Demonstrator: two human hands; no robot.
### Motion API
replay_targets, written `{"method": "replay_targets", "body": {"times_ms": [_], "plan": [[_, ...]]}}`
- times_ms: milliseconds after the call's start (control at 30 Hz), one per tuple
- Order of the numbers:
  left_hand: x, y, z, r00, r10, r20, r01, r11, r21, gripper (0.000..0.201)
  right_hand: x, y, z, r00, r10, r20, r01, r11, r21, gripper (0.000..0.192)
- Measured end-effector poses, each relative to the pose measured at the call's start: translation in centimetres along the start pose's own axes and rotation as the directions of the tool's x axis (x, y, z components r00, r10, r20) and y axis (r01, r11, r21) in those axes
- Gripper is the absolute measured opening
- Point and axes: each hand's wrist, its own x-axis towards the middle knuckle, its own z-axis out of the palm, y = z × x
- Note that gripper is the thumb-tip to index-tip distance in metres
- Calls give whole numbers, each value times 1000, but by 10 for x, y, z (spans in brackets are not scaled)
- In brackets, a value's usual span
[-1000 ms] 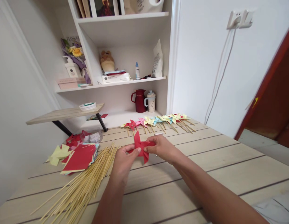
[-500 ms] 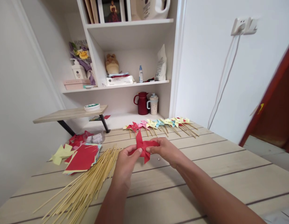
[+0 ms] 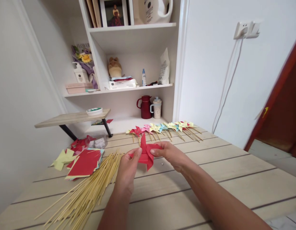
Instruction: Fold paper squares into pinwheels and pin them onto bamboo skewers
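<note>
At the left of the frame, one pale yellow paper pinwheel (image 3: 63, 159) lies beside a stack of paper sheets (image 3: 84, 163), red on top, with yellow and blue edges showing. Above them, a wood-topped riser (image 3: 59, 119) on two visible black legs bears a round white object (image 3: 94, 112). At lower left, thin, straight wooden sticks (image 3: 88, 191) fan out, too overlapped to count, their upper ends near the left hand (image 3: 128, 164). At centre, that hand pinches the left blade of one red paper pinwheel (image 3: 145, 158), held above the planked table (image 3: 234, 169); its upper blade rises before a row of multicoloured pinwheels (image 3: 154, 128), overlapping beyond counting. Behind stand one dark red jug (image 3: 145, 108) and one speckled, handled cup (image 3: 157, 109). The right hand (image 3: 171, 155) pinches the right blade, thumb on top.
</note>
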Motion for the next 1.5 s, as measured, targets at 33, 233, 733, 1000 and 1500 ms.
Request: {"method": "replay_targets", "body": {"times_ms": [33, 233, 733, 1000, 1500], "plan": [[0, -1, 0, 1000, 2, -9, -2, 1000, 12, 44, 0, 0, 0, 1000, -1, 6, 1, 1000, 4, 30], [-1, -3, -1, 993, 18, -118, -15, 1000, 23, 36, -1, -1, 2, 996, -23, 84, 15, 995, 102, 35], [-5, 1, 3, 994, -61, -89, 60, 998, -11, 34, 1, 3, 8, 1000, 7, 28, -7, 1000, -4, 35], [-5, 0, 2, 999, -38, -13, 39, 998, 55, 32, 2, 1, 10, 998, 18, -58, -17, 1000, 17, 29], [-6, -1, 4, 997, -49, -57, 52, 997, 55, 36, 3, 3, 11, 996, 0, -91, 2, 1000, 26, 17]]}}
